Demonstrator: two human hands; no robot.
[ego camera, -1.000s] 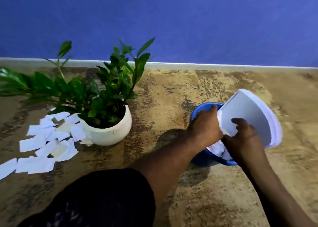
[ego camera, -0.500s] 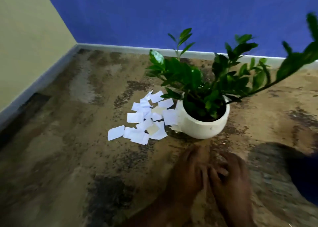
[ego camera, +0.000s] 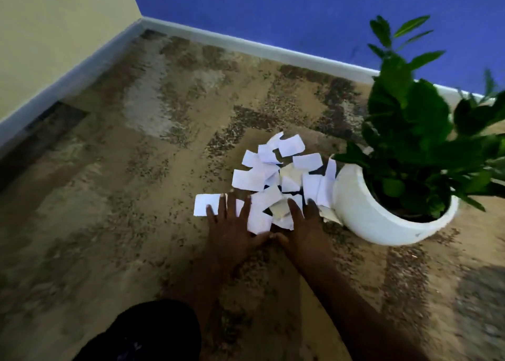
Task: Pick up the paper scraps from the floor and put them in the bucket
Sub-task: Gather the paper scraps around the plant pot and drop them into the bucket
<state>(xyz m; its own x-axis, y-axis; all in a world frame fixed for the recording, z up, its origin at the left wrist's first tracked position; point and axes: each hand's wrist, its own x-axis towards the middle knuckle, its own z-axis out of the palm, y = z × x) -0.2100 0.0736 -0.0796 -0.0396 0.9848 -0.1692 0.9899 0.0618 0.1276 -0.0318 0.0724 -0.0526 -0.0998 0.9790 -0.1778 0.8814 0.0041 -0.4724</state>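
A pile of white paper scraps [ego camera: 276, 174] lies on the mottled brown floor, pressed against the left side of a white plant pot. My left hand [ego camera: 232, 224] lies flat with fingers spread on the near-left scraps. My right hand [ego camera: 306, 226] lies flat beside it, fingers reaching onto the near-right scraps. The thumbs nearly touch each other. Neither hand holds anything. The bucket is out of view.
A white round pot [ego camera: 363, 218] with a leafy green plant [ego camera: 415, 131] stands right of the scraps. A yellow wall [ego camera: 54, 32] and a blue wall [ego camera: 273, 10] meet at the far corner. My dark-clothed knee [ego camera: 147, 333] is at the bottom.
My view swung left from the blue bucket to the scraps. Both hands left the bucket and the held paper, moved forward and now rest spread on the pile.
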